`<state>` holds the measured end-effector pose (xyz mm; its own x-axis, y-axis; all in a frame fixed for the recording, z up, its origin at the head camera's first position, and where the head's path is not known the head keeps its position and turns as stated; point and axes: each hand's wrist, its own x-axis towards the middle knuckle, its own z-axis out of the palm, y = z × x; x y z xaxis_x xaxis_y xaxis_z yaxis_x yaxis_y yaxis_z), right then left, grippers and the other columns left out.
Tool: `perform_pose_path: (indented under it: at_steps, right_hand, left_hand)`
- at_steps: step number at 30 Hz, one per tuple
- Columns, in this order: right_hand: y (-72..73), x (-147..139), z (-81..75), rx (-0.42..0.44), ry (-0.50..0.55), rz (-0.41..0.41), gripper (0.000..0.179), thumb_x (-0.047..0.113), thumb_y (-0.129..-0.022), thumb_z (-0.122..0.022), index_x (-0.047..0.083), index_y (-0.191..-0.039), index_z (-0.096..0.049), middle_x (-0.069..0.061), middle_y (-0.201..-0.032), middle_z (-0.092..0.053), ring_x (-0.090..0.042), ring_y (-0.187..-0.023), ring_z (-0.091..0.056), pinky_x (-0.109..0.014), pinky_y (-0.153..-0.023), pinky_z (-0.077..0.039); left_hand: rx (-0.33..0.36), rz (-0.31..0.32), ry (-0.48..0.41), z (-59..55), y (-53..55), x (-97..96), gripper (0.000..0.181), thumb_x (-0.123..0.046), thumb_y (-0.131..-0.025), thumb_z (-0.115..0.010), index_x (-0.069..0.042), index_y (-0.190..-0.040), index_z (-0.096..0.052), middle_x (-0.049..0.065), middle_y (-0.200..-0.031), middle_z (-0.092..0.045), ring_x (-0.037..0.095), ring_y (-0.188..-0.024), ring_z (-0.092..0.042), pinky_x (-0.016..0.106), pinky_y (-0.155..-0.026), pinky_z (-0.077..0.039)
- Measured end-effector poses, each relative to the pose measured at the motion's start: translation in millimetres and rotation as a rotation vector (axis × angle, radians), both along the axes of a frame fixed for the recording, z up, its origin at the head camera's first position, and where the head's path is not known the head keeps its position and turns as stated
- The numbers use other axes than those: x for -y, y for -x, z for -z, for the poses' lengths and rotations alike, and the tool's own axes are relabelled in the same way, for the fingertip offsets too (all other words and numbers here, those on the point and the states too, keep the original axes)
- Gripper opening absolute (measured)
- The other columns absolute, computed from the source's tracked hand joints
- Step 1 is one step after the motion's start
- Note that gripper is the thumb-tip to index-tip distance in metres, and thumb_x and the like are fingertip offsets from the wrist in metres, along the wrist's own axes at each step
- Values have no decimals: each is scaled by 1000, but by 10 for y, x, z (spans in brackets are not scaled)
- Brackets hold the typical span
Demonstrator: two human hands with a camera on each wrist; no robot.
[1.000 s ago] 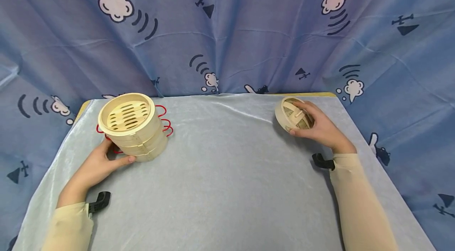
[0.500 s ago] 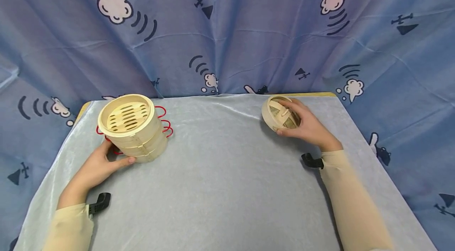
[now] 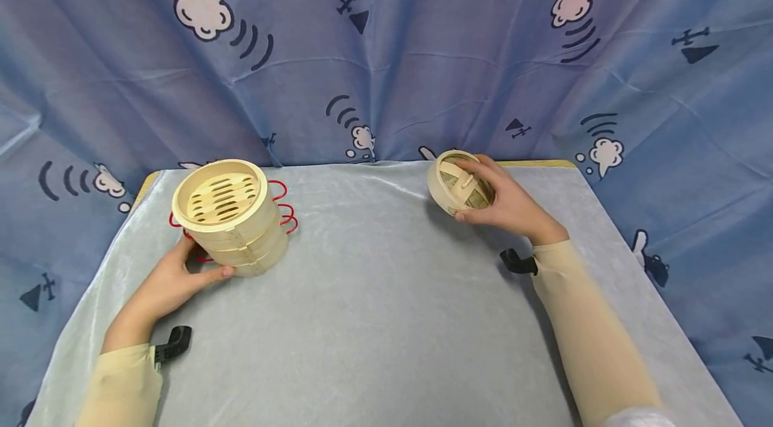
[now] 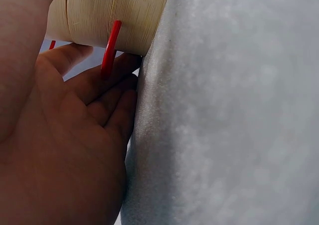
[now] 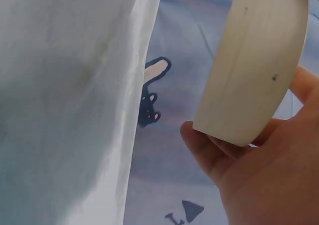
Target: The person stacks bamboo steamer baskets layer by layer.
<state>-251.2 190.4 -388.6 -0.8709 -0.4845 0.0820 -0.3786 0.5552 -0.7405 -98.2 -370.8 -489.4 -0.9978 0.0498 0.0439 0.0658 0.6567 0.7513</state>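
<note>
A round bamboo steamer stack (image 3: 256,242) stands at the table's left, its slatted top tier uncovered and red loops on its sides. My left hand (image 3: 163,286) holds its lower side, thumb at the front and fingers round the left. In the left wrist view, the fingers lie by the bamboo wall (image 4: 94,13) and a red loop (image 4: 110,50). Toward the back right, my right hand (image 3: 513,205) grips a small bamboo steamer lid (image 3: 443,191) by its rim. That lid is tilted, woven face and small handle showing; the right wrist view shows its side band (image 5: 251,68) above the fingers.
A grey-white cloth (image 3: 362,306) covers the table, whose yellowish back edge (image 3: 537,162) shows at the far right. Behind hangs a blue patterned curtain (image 3: 398,78). Each wrist carries a black mount (image 3: 518,262).
My right hand has carried the lid leftward and slightly toward the back. The left hand and steamer stack have stayed in place.
</note>
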Motion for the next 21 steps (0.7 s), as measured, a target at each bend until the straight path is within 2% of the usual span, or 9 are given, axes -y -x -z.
perform_pose_path:
  at_steps: [3,6,8,12,15,21]
  right_hand:
    - [4,87,-72,-26,13,-33,92,18,-70,-92,14,-149,-45,-16,-155,-28,-34,-135,-31,-57,-103,-30]
    - [42,137,-91,-37,3,-39,92,19,-70,-92,15,-149,-45,-16,-157,-25,-34,-140,-25,-61,-105,-27]
    - [87,165,-85,-45,3,-40,93,21,-68,-93,19,-148,-46,-13,-158,-25,-34,-142,-22,-63,-106,-25]
    - [224,217,-11,-66,-21,-37,95,31,-65,-95,34,-147,-47,-2,-160,-23,-30,-146,-14,-65,-107,-22]
    - [321,288,32,-100,-30,-58,95,39,-64,-95,42,-145,-46,5,-159,-25,-24,-144,-18,-61,-105,-26]
    - [408,498,-14,-189,3,-143,94,44,-63,-94,41,-145,-47,11,-151,-34,-20,-131,-30,-52,-97,-33]
  left_hand:
    - [-3,1,1,-2,5,0,74,-33,-83,-83,-16,-143,-44,7,-123,-61,8,-107,-53,15,-86,-37]
    - [-6,2,1,4,9,3,74,-33,-82,-83,-16,-143,-44,7,-123,-61,7,-107,-53,15,-86,-37]
    - [-8,5,-4,10,11,6,74,-32,-82,-83,-16,-143,-44,7,-123,-61,7,-106,-53,15,-86,-37]
    - [-13,8,-13,11,18,13,75,-31,-82,-84,-17,-144,-43,7,-124,-60,6,-106,-53,14,-86,-37]
    - [-15,3,-11,-1,21,16,76,-30,-81,-84,-18,-145,-43,6,-125,-60,6,-107,-52,15,-87,-37]
    - [3,-10,-10,-6,23,6,73,-32,-81,-84,-17,-142,-45,6,-123,-61,7,-106,-53,15,-87,-37]
